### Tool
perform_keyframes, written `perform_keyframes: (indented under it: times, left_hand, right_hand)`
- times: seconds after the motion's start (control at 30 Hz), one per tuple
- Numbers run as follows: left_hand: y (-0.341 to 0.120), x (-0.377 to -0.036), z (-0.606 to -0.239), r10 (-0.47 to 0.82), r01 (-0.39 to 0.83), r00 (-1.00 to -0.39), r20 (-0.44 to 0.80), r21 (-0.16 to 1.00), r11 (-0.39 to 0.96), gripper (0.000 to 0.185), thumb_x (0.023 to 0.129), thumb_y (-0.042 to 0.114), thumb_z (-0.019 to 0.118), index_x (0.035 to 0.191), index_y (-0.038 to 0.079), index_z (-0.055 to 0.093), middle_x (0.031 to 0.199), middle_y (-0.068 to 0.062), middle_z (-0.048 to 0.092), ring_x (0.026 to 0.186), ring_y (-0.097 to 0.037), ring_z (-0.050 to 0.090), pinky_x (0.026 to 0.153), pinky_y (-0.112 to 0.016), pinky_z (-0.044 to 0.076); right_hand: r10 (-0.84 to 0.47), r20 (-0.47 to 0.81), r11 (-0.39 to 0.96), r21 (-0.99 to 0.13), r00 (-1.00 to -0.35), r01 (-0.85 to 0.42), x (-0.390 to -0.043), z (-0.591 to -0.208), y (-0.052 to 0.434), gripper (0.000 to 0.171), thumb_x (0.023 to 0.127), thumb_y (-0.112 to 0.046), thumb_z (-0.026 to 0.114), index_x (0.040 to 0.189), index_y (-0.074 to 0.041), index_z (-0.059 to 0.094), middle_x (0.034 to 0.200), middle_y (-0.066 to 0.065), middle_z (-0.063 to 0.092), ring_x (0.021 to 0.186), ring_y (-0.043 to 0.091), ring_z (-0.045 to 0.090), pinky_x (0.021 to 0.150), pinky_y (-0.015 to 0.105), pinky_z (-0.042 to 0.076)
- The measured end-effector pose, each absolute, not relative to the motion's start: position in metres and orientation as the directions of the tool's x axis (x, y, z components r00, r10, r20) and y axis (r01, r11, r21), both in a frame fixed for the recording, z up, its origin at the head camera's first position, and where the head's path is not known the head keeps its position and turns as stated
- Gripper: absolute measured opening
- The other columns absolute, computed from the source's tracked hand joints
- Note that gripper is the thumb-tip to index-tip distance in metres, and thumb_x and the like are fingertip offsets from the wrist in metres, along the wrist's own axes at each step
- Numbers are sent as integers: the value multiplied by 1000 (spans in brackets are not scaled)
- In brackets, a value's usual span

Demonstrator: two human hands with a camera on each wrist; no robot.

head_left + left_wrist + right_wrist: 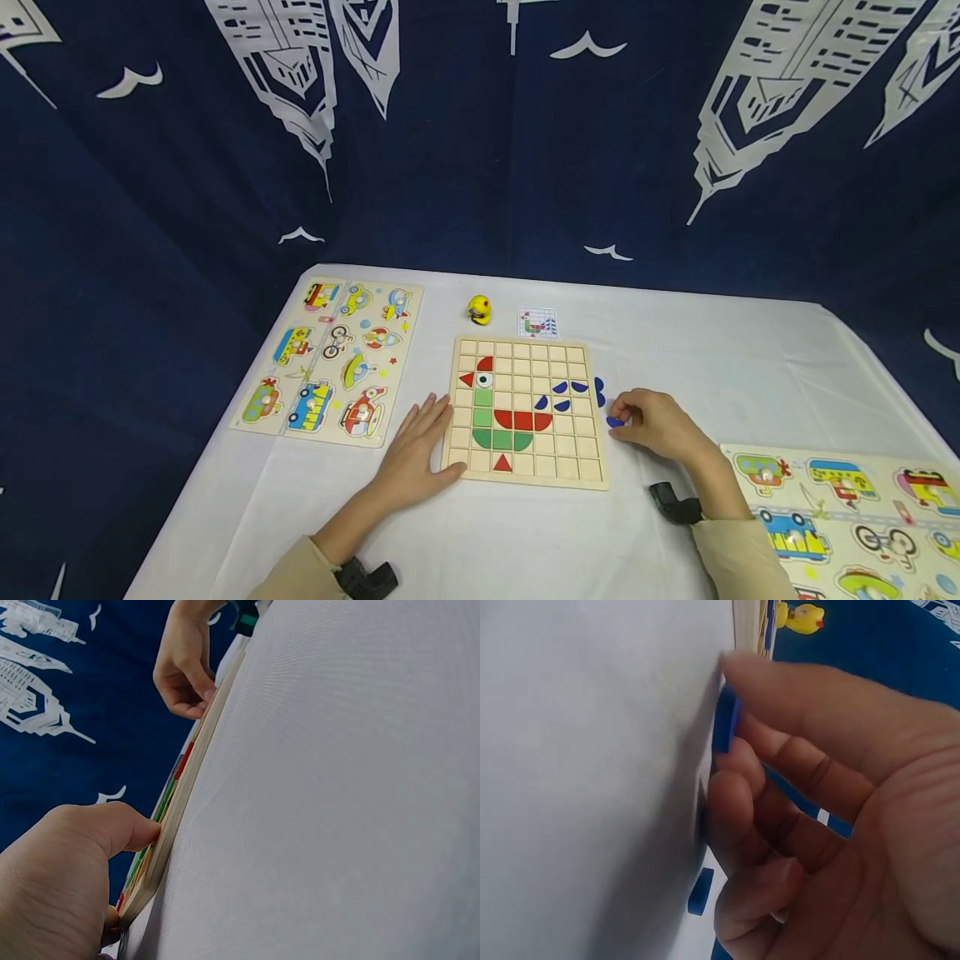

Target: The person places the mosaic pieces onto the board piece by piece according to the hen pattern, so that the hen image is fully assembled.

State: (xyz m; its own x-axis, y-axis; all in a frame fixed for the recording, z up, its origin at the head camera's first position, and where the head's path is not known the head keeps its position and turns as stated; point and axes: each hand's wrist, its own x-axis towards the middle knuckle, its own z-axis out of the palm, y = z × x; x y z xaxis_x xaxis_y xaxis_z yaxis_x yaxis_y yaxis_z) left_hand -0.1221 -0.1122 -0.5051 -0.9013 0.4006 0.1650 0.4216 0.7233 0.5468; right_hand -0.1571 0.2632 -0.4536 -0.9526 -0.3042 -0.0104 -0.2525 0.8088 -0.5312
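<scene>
While the bird on my grid board has its head, neck, belly and foot filled in, the blue tail is only partly laid. My left hand lies flat, fingers spread, against the board's near-left edge. My right hand pinches a blue piece on the surface just right of the board; another blue piece waits beyond.

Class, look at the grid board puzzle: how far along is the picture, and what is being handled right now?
Done: red, green and three blue pieces sit in the board, forming a bird-like shape. In hand: the right hand pinches a blue piece on the cloth beside the board, while the left hand rests against the board's left edge. Left: that piece and another loose blue piece lie outside the grid; the pattern card is too small to compare.
</scene>
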Motion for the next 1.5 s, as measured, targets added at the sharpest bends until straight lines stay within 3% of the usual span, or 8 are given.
perform_keyframes:
  times: [0.37, 0.8, 1.1, 1.5]
  left_hand:
    - [-112, -122, -506, 405, 457, -887, 221, 546, 702, 82, 77, 31, 75, 142, -7, 44, 155, -16, 37, 148, -34, 25, 121, -51, 19]
    - [-112, -122, -509, 396, 411, -905, 155, 558, 721, 84, 80, 36, 74, 146, -4, 40, 159, -12, 32, 151, -29, 20, 124, -44, 12]
    - [-113, -123, -507, 410, 433, -896, 171, 537, 724, 85, 80, 36, 74, 146, -4, 40, 159, -13, 32, 150, -29, 21, 123, -46, 14]
    - [-112, -122, -506, 408, 437, -895, 180, 534, 724, 83, 79, 35, 73, 145, -5, 41, 158, -13, 34, 150, -31, 23, 123, -47, 16]
  right_hand:
    - [-277, 29, 817, -518, -960, -252, -159, -451, 260, 12, 77, -3, 78, 84, -8, 69, 73, -4, 58, 66, 9, 46, 56, 21, 38]
    - [-318, 19, 817, -501, -948, -284, -179, -444, 227, 11, 78, -7, 77, 78, -11, 68, 70, -4, 56, 61, 10, 46, 56, 22, 37]
    - [-321, -1, 815, -510, -947, -276, -181, -448, 226, 9, 79, -9, 77, 80, -10, 68, 71, -3, 57, 63, 10, 45, 57, 22, 36]
    - [-176, 25, 821, -548, -984, -161, -176, -445, 254, 9, 81, -5, 73, 88, -7, 70, 77, 0, 61, 67, 14, 48, 57, 25, 38]
